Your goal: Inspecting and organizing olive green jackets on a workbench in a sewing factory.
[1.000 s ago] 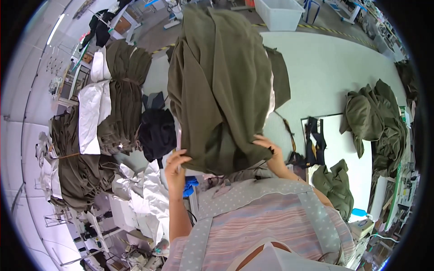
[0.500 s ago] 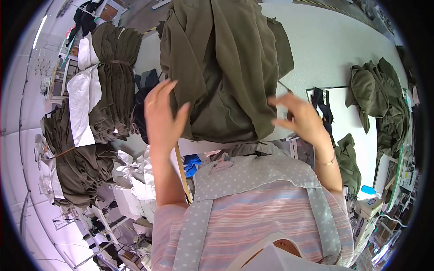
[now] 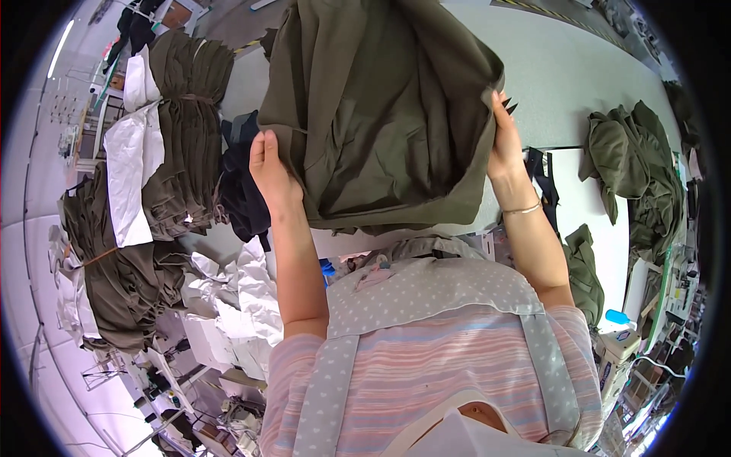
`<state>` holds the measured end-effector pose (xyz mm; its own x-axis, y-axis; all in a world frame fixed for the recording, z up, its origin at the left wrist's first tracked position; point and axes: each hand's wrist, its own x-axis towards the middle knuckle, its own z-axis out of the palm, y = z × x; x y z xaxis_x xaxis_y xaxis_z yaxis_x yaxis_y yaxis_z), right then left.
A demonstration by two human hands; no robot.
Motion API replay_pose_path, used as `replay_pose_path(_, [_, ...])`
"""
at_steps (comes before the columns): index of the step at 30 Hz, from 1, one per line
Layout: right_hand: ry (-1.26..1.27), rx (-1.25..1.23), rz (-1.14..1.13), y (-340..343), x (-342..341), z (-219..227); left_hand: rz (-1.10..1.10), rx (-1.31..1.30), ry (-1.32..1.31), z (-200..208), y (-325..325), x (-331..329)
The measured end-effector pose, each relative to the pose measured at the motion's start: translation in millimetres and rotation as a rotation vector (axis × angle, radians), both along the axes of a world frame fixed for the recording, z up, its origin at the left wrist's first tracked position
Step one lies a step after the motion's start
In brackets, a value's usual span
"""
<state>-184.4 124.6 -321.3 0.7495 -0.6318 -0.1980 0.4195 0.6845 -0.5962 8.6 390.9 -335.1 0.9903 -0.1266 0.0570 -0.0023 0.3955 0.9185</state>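
Note:
An olive-green garment [image 3: 388,145] lies spread in front of me on the pale table, its near edge opened into a wide, pouch-like fold. My left hand [image 3: 274,174] is closed on the garment's left edge, fingertips pointing up. At the right edge, higher up, my right hand [image 3: 504,141] grips the cloth, with the thumb side showing and the other fingers mostly behind the fabric. A small dark pointed thing [image 3: 510,105] sticks out beside the right fingers; what it is I cannot make out.
Tied bundles of olive cloth [image 3: 186,145] with white sheets [image 3: 131,171] stand at the left, beside dark cloth [image 3: 242,190]. More olive pieces [image 3: 643,164] lie at the right of the table [image 3: 556,84], near black straps [image 3: 542,179]. Crumpled white material [image 3: 244,293] sits lower left.
Both hands, apart from or only near the cloth before, now hold its sides. The right hand moved up and away from me. The garment's folds are spread wider apart.

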Motion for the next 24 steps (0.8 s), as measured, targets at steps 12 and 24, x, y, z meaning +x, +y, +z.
replay_pose_path(12, [-0.055, 0.175, 0.104, -1.5, -20.6, -30.5, -0.061, -0.148, -0.222, 53.5, -5.8, -12.4])
replay_pose_path(24, [0.268, -1.103, 0.65, 25.3, 37.4, 35.6, -0.714, 1.47, -0.926, 6.0, -46.5, -96.9])
